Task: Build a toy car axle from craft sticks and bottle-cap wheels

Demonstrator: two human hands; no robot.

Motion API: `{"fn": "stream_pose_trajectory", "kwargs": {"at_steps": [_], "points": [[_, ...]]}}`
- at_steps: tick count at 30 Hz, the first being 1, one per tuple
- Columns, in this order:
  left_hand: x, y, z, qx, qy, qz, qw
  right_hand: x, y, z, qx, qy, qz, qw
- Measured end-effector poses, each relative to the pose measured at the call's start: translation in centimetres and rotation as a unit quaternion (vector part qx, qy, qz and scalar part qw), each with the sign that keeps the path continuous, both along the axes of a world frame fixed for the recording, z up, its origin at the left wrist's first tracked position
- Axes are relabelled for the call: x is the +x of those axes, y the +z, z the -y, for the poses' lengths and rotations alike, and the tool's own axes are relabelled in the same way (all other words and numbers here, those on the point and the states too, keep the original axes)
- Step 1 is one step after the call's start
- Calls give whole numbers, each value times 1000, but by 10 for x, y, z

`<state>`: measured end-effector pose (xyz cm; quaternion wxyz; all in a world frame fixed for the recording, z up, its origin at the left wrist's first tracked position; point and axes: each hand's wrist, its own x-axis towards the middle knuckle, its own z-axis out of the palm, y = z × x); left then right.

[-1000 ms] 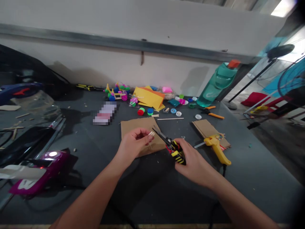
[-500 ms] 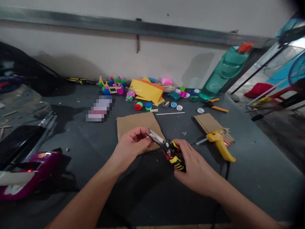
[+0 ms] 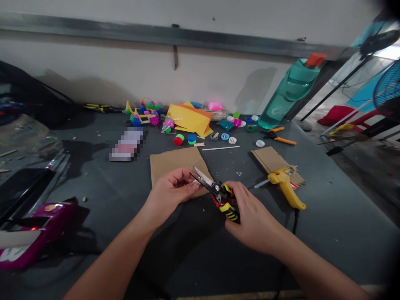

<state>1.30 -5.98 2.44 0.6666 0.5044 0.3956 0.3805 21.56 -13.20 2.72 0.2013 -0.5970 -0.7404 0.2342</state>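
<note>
Between the thumb and fingers of my left hand (image 3: 176, 187) are small pale wooden sticks (image 3: 196, 181), mostly hidden by the fingertips. My right hand (image 3: 250, 216) is wrapped round the black and yellow handles of a pair of scissors (image 3: 218, 189). Their blades stand a little apart and reach the stick ends at my left fingertips. Under both lies a brown cardboard square (image 3: 175, 160) on the dark table. Just beyond it are a thin stick (image 3: 221, 148) and a few short stick pieces (image 3: 199, 144).
A yellow glue gun (image 3: 286, 189) rests against a cardboard piece (image 3: 265, 156) on the right. Orange-handled pliers (image 3: 283, 141), a green bottle (image 3: 287, 98), bottle caps (image 3: 178, 139) and yellow paper (image 3: 189, 118) stand farther back. At left are a blurred phone-like item (image 3: 126, 143) and a purple device (image 3: 40, 233).
The scissors have come from just beside the left fingertips to the stick ends, and their blades have opened. The view has shifted slightly; both hands keep their grip.
</note>
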Motion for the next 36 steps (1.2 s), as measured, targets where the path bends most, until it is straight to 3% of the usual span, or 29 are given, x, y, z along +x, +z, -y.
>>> {"fn": "stream_pose_trajectory", "kwargs": {"at_steps": [12,23,36], "points": [[-2,-1,-2,70,6,-88,994,1,1,2,11,6,17,1000],[-3,1,-4,68,15,-135,988,2,2,2,10,7,25,1000],[-3,5,-3,65,-3,-89,994,2,3,2,1,14,6,1000]]}}
